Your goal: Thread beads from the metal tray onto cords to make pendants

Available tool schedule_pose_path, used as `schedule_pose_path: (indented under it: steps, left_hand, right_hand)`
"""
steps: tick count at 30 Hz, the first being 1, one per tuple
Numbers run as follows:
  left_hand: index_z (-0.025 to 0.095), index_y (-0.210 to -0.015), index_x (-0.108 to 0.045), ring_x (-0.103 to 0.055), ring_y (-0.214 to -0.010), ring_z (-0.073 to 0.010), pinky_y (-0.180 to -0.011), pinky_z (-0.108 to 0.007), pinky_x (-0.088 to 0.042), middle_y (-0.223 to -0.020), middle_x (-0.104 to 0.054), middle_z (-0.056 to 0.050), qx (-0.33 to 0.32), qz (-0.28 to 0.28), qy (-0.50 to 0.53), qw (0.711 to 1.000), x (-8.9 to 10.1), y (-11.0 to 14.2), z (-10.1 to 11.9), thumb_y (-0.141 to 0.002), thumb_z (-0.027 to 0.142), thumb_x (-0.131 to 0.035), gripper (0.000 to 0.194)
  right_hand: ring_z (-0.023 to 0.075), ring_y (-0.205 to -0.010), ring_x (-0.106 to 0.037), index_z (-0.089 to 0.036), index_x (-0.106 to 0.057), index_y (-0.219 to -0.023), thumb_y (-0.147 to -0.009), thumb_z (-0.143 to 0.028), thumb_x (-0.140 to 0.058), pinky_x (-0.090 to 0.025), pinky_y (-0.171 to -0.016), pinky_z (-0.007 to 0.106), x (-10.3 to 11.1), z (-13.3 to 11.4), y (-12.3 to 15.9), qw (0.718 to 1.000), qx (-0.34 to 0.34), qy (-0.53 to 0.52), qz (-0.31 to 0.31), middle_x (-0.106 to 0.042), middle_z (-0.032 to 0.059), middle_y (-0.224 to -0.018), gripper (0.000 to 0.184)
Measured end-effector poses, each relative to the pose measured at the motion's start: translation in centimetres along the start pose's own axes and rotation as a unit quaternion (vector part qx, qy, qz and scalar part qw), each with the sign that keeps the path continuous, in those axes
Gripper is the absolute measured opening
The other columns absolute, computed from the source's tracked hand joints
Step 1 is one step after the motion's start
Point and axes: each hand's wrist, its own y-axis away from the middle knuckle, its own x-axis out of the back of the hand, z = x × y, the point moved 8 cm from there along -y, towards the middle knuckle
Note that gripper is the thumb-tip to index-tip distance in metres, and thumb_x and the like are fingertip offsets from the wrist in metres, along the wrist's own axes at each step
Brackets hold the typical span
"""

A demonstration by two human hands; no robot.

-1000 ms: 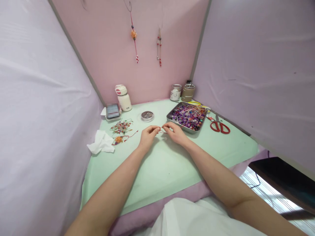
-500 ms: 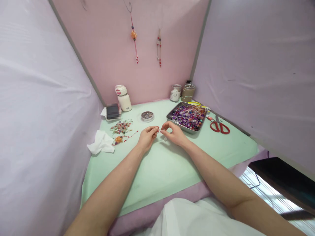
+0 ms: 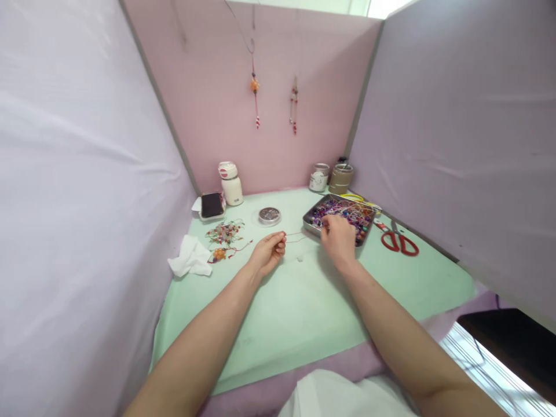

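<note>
My left hand [image 3: 270,252] is closed in a pinch over the mat, holding a thin red cord [image 3: 296,240]. Strands of the cord stretch right from its fingertips toward the tray; where they end I cannot make out. At the left front part of the metal tray [image 3: 309,229], my right hand [image 3: 339,238] has its fingers curled together over the beads [image 3: 343,209]. Whatever lies between those fingertips is hidden. A tiny clear piece [image 3: 299,259] sits on the mat between both hands.
Red-handled scissors [image 3: 399,242] lie right of the tray. Leftward are a round case [image 3: 269,216], beaded strings [image 3: 225,233], an orange bead ornament [image 3: 219,253] and a tissue [image 3: 190,256]. A white bottle [image 3: 231,186] and jars [image 3: 319,178] stand behind.
My right hand has moved from beside my left hand to the bead tray. Cord strands now show stretched out from my left hand. The whole view has shifted slightly.
</note>
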Motion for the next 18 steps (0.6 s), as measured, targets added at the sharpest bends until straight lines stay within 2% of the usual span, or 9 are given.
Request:
schedule_pose_path:
  steps: [3, 6, 9, 12, 14, 16, 18]
  left_hand:
    - [0.01, -0.076, -0.063, -0.045, -0.051, -0.0011, -0.043, -0.012, -0.029, -0.065, -0.057, -0.001, 0.001, 0.004, 0.016, 1.0, 0.3, 0.1, 0.1, -0.06, 0.015, -0.078, 0.023]
    - [0.01, -0.075, -0.063, -0.044, -0.05, -0.0011, -0.043, -0.012, -0.029, -0.064, -0.056, -0.001, 0.006, 0.015, 0.015, 1.0, 0.6, 0.1, 0.1, -0.06, 0.016, -0.078, 0.022]
    - [0.009, -0.075, -0.063, -0.043, -0.049, -0.0006, -0.042, -0.012, -0.028, -0.065, -0.057, -0.001, 0.011, 0.02, 0.012, 1.0, 0.7, 0.2, -0.1, -0.061, 0.016, -0.077, 0.021]
    - [0.009, -0.074, -0.063, -0.041, -0.048, -0.0002, -0.041, -0.011, -0.027, -0.065, -0.057, -0.001, 0.012, 0.02, 0.01, 1.0, 0.8, 0.2, -0.2, -0.062, 0.016, -0.077, 0.02]
    - [0.009, -0.074, -0.063, -0.04, -0.048, 0.0001, -0.041, -0.012, -0.026, -0.065, -0.056, -0.001, 0.013, 0.019, 0.004, 1.0, 0.8, 0.1, -0.3, -0.062, 0.017, -0.077, 0.02]
    - [0.009, -0.074, -0.063, -0.039, -0.048, 0.0003, -0.041, -0.012, -0.026, -0.065, -0.055, 0.0, 0.013, 0.017, 0.003, 1.0, 0.8, 0.0, -0.3, -0.062, 0.018, -0.077, 0.02]
    - [0.009, -0.074, -0.064, -0.038, -0.048, 0.0002, -0.041, -0.012, -0.025, -0.062, -0.052, 0.002, 0.01, 0.014, 0.005, 1.0, 0.9, -0.1, -0.3, -0.061, 0.018, -0.078, 0.021]
  right_hand:
    - [0.0284, -0.093, -0.051, -0.016, -0.059, -0.101, -0.079, -0.015, -0.044, -0.035, -0.074, 0.039, 0.4, 2.7, -0.5, 0.997, -0.062, 0.039, 0.005, -0.061, 0.0149, -0.098, 0.027]
    - [0.0326, -0.098, -0.048, -0.017, -0.059, -0.105, -0.072, -0.015, -0.05, -0.036, -0.076, 0.043, -0.4, 3.1, -0.6, 0.996, -0.032, 0.057, -0.053, -0.056, 0.0176, -0.105, 0.035]
    - [0.0312, -0.1, -0.047, -0.025, -0.059, -0.107, -0.069, -0.021, -0.055, -0.037, -0.08, 0.045, -0.3, 0.7, -0.4, 0.994, 0.055, -0.007, -0.096, -0.053, 0.0121, -0.11, 0.039]
    - [0.0276, -0.105, -0.046, -0.026, -0.059, -0.106, -0.075, -0.02, -0.052, -0.036, -0.087, 0.045, 1.6, -2.9, -0.2, 0.984, 0.14, -0.1, -0.041, -0.052, 0.0094, -0.113, 0.032]
    - [0.024, -0.103, -0.047, -0.024, -0.062, -0.1, -0.08, -0.014, -0.047, -0.037, -0.089, 0.041, 2.1, -5.7, 0.4, 0.961, 0.226, -0.157, -0.024, -0.054, 0.0091, -0.108, 0.026]
    - [0.0218, -0.098, -0.048, -0.024, -0.063, -0.097, -0.082, -0.01, -0.043, -0.04, -0.085, 0.037, 1.4, -8.0, 1.5, 0.932, 0.301, -0.193, -0.057, -0.054, 0.0087, -0.106, 0.029]
    - [0.0201, -0.094, -0.048, -0.025, -0.064, -0.099, -0.082, -0.006, -0.04, -0.042, -0.081, 0.035, 0.2, -9.3, 2.6, 0.912, 0.34, -0.21, -0.087, -0.052, 0.008, -0.107, 0.035]
